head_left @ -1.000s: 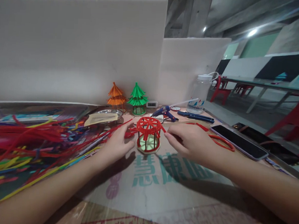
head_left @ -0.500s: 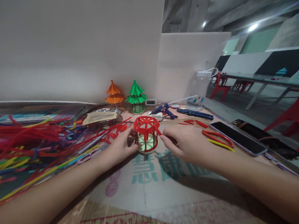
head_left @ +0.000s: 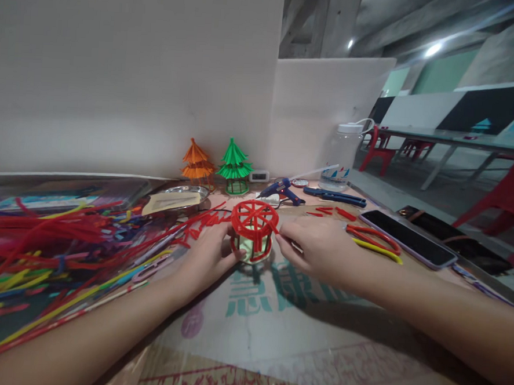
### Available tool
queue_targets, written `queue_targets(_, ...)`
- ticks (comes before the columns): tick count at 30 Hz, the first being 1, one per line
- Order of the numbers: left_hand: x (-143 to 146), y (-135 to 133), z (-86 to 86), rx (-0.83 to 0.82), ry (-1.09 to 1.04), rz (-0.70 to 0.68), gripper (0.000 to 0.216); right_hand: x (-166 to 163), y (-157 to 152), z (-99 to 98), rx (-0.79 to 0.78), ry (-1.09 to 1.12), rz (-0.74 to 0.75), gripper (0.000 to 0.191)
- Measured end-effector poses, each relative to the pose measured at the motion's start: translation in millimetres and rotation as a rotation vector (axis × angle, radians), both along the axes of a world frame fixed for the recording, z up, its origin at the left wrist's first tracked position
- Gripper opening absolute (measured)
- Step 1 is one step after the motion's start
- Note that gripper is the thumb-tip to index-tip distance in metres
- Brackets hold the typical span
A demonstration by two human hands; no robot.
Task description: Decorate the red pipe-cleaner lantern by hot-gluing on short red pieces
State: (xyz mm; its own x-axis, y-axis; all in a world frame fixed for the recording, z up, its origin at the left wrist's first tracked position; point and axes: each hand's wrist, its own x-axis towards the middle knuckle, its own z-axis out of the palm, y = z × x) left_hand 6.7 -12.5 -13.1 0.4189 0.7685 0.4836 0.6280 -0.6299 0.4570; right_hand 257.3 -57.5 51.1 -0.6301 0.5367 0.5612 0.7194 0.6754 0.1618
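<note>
A small round pavilion frame made of red pipe cleaners stands in front of me, with a spoked red ring on top, thin posts and a pale round base. My left hand grips its left side, thumb near the base and fingers partly hidden behind the posts. On the right, my right hand pinches a short red pipe-cleaner piece against the edge of the top ring; most of that piece is hidden by the fingers.
Bundles of coloured pipe cleaners cover the left. Behind stand an orange pavilion, a green pavilion, a blue glue gun and a water bottle. Red-handled pliers and a phone lie right.
The pavilion frame has tipped slightly toward me, so more of its spoked top shows. My right hand has stayed at its right edge, and my left hand still holds it.
</note>
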Motion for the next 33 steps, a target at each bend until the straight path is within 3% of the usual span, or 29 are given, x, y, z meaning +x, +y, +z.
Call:
queue_targets(7,-2,0,-2.9,0.014,0.046,0.008,0.036,-2,-3,-3.7,0.041,-0.031,-0.004,0.032)
queue_targets(19,-2,-1,-0.9,0.029,0.048,-0.011,0.036,-1,-4,-5.1,-0.056,-0.056,-0.051,0.030)
queue_targets(26,-5,5,-5.1,0.041,0.025,-0.088,0.036,1,-7,18.2,-0.061,-0.019,-0.105,0.022)
queue_targets(30,-6,8,-7.1,0.039,0.002,-0.116,0.032,2,-5,22.6,-0.124,-0.004,-0.097,0.052)
queue_targets(33,-6,8,-8.0,0.052,-0.003,-0.121,0.031,3,-2,13.4,-0.125,-0.010,-0.004,0.053)
